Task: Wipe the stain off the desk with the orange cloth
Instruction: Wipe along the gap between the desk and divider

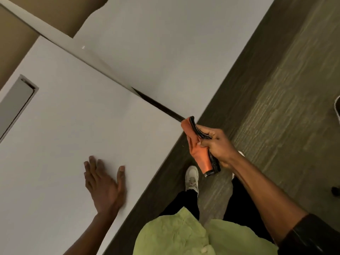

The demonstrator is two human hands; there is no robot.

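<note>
The white desk fills the left and middle of the head view. My left hand lies flat on it near the front edge, fingers spread, holding nothing. My right hand is off the desk, over the floor just past the desk's edge, and grips the orange cloth, which is folded with a dark edge and hangs from my fist. No stain shows on the desk surface.
A second white desk adjoins at the back, with a dark gap between the two. A grey cable flap is set into the near desk at far left. Dark carpet runs to the right. My white shoe stands below.
</note>
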